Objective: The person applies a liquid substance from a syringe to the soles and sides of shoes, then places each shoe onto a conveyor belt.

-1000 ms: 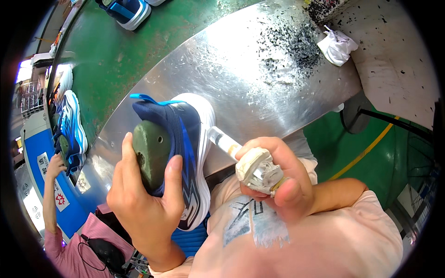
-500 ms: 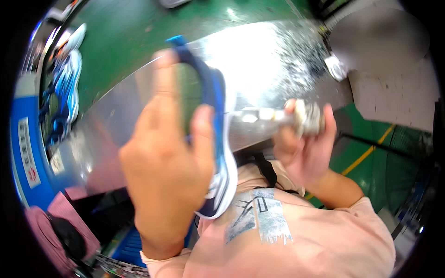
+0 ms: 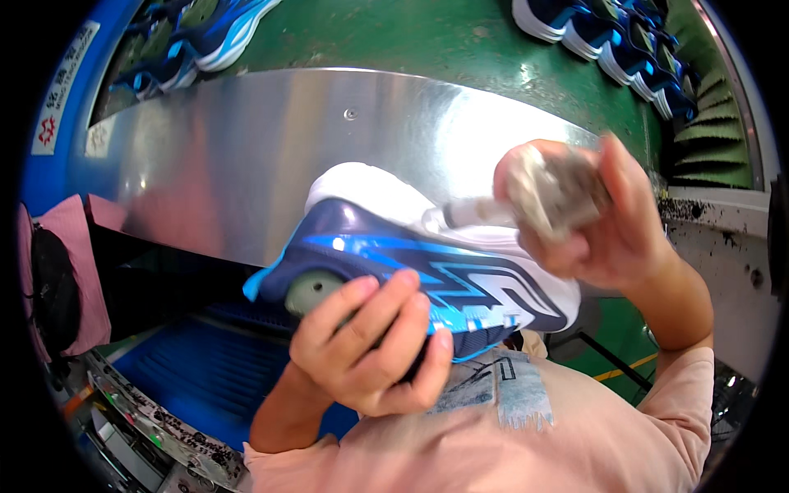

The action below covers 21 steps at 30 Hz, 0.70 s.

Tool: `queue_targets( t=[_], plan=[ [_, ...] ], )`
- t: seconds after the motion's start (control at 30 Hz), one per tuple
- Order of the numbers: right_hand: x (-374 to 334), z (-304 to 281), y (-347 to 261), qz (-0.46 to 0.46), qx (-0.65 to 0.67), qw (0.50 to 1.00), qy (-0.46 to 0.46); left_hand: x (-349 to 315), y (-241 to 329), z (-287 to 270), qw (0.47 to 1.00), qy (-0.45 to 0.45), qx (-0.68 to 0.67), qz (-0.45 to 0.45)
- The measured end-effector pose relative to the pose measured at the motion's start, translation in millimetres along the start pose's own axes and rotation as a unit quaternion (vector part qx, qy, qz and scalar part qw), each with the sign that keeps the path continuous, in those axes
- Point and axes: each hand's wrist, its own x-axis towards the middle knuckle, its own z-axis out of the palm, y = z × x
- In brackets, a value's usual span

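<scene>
A navy and bright-blue sneaker (image 3: 370,238) with a thick white sole (image 3: 362,187) is tilted on its side in front of me, heel and blue pull tab to the left. A green shoe last (image 3: 314,289) shows in its opening. My left hand (image 3: 374,345) is closed round the upper at the opening and laces, from the near side. My right hand (image 3: 592,218) grips a hand tool (image 3: 546,193) with a whitish wrapped, blurred end and a slim metallic shaft. The shaft's tip lies at the line between upper and sole; whether it touches, I cannot tell.
Beyond the shoe runs a curved, shiny metal ledge (image 3: 222,140) along a green surface (image 3: 394,41). More blue sneakers stand at the far left (image 3: 218,37) and far right (image 3: 612,45). Green bristle-like strips (image 3: 711,131) line the right. A blue panel (image 3: 197,361) is below left.
The sneaker has turned from upright lengthwise to lying crosswise, side up. My left hand has shifted to its near side. The tool now overlaps the sole edge. The view has swung too.
</scene>
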Motion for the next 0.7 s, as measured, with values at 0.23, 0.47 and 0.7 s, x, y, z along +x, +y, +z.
queue_targets(
  t=[0.23,0.47,0.7],
  plan=[
    [-75,0,-12,0.071,-0.067,0.995,0.025,-13,42,7,0.994,0.047,0.085,-0.056],
    [-142,-5,-9,0.018,-0.051,0.997,0.052,-27,35,-20,0.992,-0.022,0.089,-0.090],
    [-119,4,28,-0.043,-0.001,0.993,0.106,-49,-3,-18,0.987,-0.025,0.117,-0.104]
  ],
)
